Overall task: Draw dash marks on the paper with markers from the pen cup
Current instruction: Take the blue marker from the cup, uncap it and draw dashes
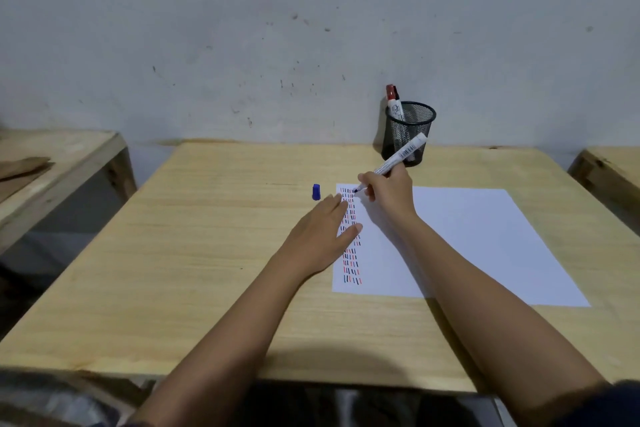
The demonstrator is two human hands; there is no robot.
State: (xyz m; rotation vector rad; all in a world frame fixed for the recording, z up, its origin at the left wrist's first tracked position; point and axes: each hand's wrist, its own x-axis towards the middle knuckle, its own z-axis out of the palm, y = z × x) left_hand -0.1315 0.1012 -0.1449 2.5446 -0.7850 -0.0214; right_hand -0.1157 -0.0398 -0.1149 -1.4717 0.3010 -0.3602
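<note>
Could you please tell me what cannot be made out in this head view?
- Dash marks: partly covered by the left hand.
- Marker tip contact: too small to tell.
- Pen cup contents: dark mesh hides everything but the red-capped marker.

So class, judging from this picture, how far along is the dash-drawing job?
Done: a narrow band of red and dark dashes fills the paper's left edge. In hand: the right hand holds the uncapped marker, tip at the band's top; its blue cap stands aside, and the left hand steadies the sheet. Left: most of the sheet is blank.
</note>
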